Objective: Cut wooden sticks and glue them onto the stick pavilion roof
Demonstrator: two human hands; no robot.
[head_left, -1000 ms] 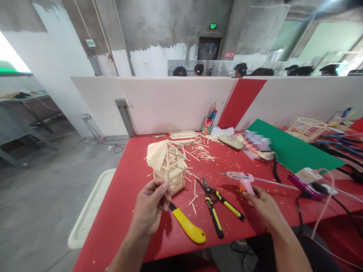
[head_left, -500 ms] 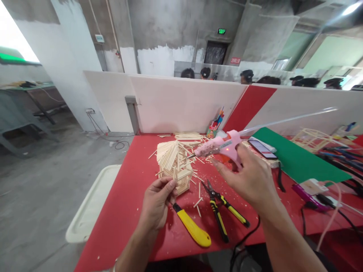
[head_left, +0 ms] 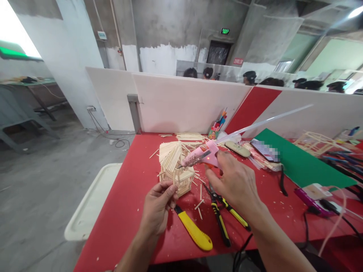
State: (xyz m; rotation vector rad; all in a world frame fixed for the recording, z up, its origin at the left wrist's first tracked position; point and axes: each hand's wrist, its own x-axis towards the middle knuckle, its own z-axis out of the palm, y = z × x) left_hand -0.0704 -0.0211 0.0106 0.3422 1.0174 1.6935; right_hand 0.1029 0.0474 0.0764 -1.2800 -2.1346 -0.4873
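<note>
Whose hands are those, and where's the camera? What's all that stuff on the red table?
They belong to a person working with two bare hands. Every picture comes from one camera worn on that person's head, looking forward and down. The left hand pinches what looks like a thin stick in front of a little stick house. The right hand holds a pink glue gun, its nozzle pointing at the house. On the red table lie cutters with yellow-and-black handles, a yellow-handled tool, loose sticks and a green sheet.
</note>
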